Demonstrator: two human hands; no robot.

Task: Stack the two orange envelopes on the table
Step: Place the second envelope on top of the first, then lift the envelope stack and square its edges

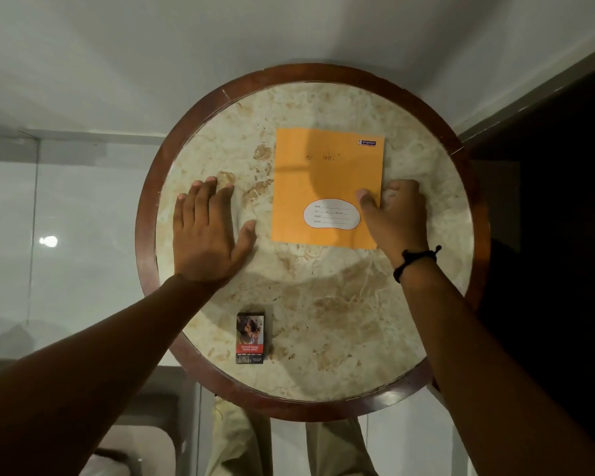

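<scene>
One orange envelope (327,173) with a white oval label lies flat on the right half of the round marble table (310,338). Only one orange sheet shows; I cannot tell whether a second lies under it. My right hand (394,214) grips its right edge, thumb on top and fingers curled at the edge. My left hand (208,231) rests flat on the bare marble to the left of the envelope, fingers spread, not touching it.
A small dark box with a red band (250,338) lies near the table's front edge. The table has a raised dark wooden rim (145,214). Pale floor surrounds it, and a dark area lies to the right.
</scene>
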